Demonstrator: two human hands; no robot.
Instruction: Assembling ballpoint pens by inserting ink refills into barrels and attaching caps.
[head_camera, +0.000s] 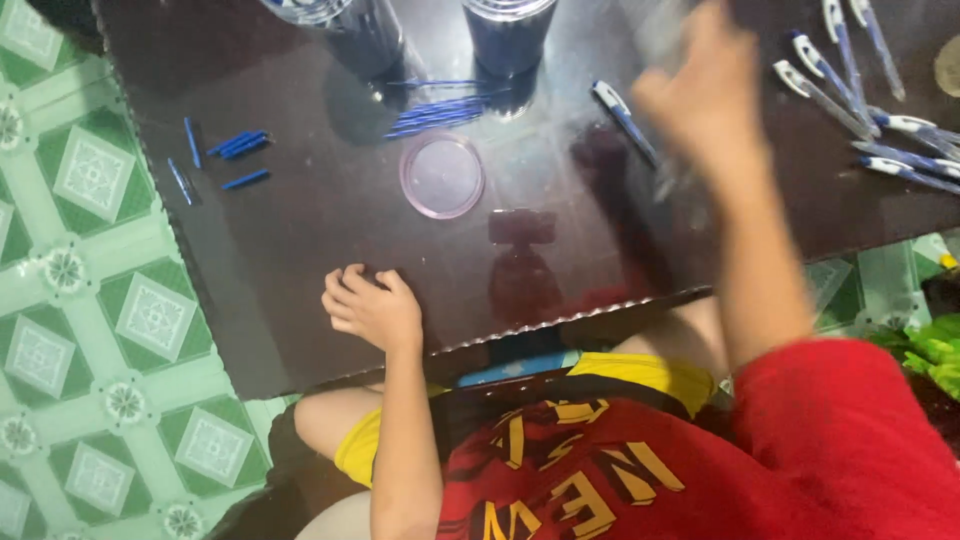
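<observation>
My left hand (372, 308) rests on the dark glossy table (300, 260) near its front edge. Its fingers are curled in and nothing shows in them. My right hand (705, 95) is raised over the table's far right and is blurred by motion. Something clear and blurred shows by it, and I cannot tell whether the hand holds it. A blue and white pen (625, 118) lies just left of that hand. A round clear lid (442, 175) lies flat at the table's middle, beyond my left hand.
Two clear jars (345, 25) (508, 30) with blue contents stand at the far edge. Thin blue refills (440, 112) lie before them, small blue pieces (240, 145) at the left, several pens (880, 120) at the right. Green patterned floor tiles (90, 300) surround the table.
</observation>
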